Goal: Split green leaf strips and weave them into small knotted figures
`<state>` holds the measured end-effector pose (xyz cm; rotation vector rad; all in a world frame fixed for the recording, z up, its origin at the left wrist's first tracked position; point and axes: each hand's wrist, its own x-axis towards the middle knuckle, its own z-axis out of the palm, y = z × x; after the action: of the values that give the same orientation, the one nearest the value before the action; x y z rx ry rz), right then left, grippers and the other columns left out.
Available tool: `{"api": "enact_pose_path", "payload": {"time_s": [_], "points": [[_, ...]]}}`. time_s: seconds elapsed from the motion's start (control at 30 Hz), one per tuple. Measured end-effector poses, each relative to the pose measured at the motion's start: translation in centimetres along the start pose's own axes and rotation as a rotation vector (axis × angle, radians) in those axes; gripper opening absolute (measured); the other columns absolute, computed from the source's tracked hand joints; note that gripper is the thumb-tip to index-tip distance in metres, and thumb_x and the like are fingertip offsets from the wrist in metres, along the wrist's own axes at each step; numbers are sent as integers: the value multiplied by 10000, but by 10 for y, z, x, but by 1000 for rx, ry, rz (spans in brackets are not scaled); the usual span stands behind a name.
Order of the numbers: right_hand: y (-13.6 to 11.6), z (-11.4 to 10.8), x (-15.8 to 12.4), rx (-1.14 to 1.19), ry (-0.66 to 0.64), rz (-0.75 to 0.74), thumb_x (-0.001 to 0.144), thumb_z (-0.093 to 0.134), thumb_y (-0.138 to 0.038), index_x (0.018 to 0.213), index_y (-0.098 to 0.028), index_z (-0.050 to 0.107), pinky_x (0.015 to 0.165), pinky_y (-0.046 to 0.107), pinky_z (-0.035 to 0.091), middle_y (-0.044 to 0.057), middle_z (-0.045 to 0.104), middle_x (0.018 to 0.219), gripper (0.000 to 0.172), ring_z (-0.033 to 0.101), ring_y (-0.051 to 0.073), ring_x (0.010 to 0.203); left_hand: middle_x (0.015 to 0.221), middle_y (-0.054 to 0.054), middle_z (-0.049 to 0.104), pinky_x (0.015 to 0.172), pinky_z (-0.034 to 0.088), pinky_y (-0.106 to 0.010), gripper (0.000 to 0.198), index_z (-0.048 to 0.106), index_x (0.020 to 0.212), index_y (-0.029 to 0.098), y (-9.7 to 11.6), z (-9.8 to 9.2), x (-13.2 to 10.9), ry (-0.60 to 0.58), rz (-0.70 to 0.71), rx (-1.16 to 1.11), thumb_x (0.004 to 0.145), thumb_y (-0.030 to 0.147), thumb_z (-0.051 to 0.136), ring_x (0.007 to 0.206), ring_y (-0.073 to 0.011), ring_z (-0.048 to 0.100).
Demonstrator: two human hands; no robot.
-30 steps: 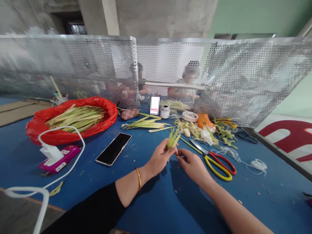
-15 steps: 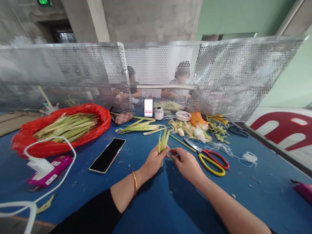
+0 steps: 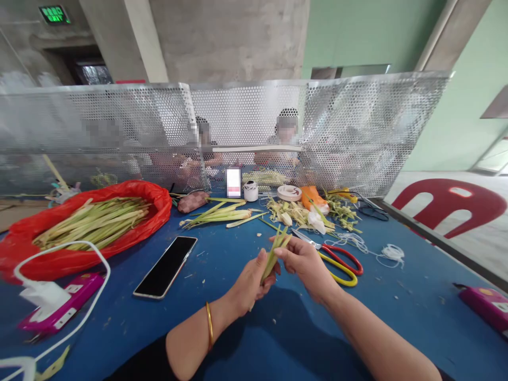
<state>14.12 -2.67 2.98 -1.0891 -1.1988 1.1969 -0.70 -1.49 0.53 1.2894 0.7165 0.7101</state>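
At left edge of table (image 3: 397, 296): red bag (image 3: 130, 235) of stalks (image 3: 91, 222); nearer the front-left corner, pink power strip (image 3: 75, 299) with white charger (image 3: 39, 293) plugged in. Left of centre, dark phone (image 3: 165, 266), face up. Toward far edge: loose stalks (image 3: 218, 212), scrap pile (image 3: 293, 211), tape roll (image 3: 289, 192). Right of centre: scissors (image 3: 337, 259), then white string (image 3: 391, 253). At right edge, pink box (image 3: 486, 304). Along far edge, mesh screen (image 3: 357, 127); beyond right edge, red chair (image 3: 448, 203).

Head-worn view, forward-down, close over table (image 3: 222, 328)
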Motion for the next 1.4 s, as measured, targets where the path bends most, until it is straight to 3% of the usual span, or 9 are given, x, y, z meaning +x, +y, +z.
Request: {"api": "enact_pose_path", "payload": {"time_s": [0.2, 0.33, 0.43, 0.5, 0.7, 0.87, 1.07, 1.3, 1.4], "points": [[-5, -6, 0, 25, 78, -38, 644, 751, -480, 851, -159, 660, 440, 219, 279, -53, 481, 559, 392, 356, 67, 451, 518, 64, 350, 389, 191, -179, 515, 565, 741, 168, 4, 1, 0, 25, 0, 86, 821, 660, 439, 420, -56, 253], [-8, -14, 0, 14, 65, -91, 710, 713, -430, 728, -168, 635, 448, 218, 284, -46, 500, 554, 274, 368, 67, 453, 499, 49, 436, 413, 328, -190, 477, 581, 710, 164, 10, 2, -3, -23, -37, 79, 814, 622, 498, 380, -65, 378], [-11, -15, -2, 29, -23, -70, 722, 709, -395, 639, -168, 599, 451, 215, 292, -51, 485, 512, 266, 384, 67, 447, 657, -58, 641, 586, 478, -256, 440, 662, 779, 138, 19, 3, -7, -48, -66, 7, 820, 560, 546, 551, -143, 601], [-12, -12, -5, 49, -109, -24, 717, 712, -391, 599, -165, 578, 447, 217, 291, -46, 492, 498, 288, 396, 69, 442, 793, -101, 690, 696, 511, -304, 393, 696, 839, 132, 24, 4, -9, -18, -62, -65, 816, 509, 585, 683, -179, 647], [-10, -4, -11, 51, -130, 4, 684, 734, -380, 582, -162, 592, 476, 232, 295, -29, 538, 519, 280, 417, 81, 481, 771, -86, 707, 676, 523, -281, 243, 729, 804, 134, 27, 4, -10, 95, -153, -159, 698, 351, 761, 635, -152, 640], [-7, -8, -9, 124, -164, 42, 695, 739, -326, 599, -158, 614, 504, 236, 316, -18, 580, 560, 231, 446, 82, 499, 786, -98, 707, 662, 506, -232, 279, 745, 869, 127, 31, 2, -13, 14, -217, -172, 752, 378, 716, 666, -137, 642], [-5, -6, -10, 229, -246, 42, 715, 740, -306, 625, -158, 626, 516, 252, 350, -20, 577, 546, 207, 519, 107, 490, 690, -33, 629, 639, 528, -280, 296, 716, 880, 130, 31, -3, -13, -89, -301, -283, 731, 385, 736, 594, -118, 591], [3, -4, -9, 327, -272, 124, 729, 741, -318, 878, -138, 707, 554, 255, 392, 5, 618, 603, 235, 549, 111, 540, 654, -42, 629, 673, 494, -215, 242, 679, 739, 89, 29, 0, -7, 24, -203, -380, 685, 301, 781, 603, -101, 592], [5, -2, -9, 391, -271, 136, 703, 763, -307, 759, -136, 700, 543, 250, 394, -2, 599, 588, 191, 554, 108, 524, 652, -44, 641, 664, 483, -202, 237, 691, 758, 88, 29, 3, -7, 44, -193, -389, 670, 284, 789, 607, -100, 598]]}}
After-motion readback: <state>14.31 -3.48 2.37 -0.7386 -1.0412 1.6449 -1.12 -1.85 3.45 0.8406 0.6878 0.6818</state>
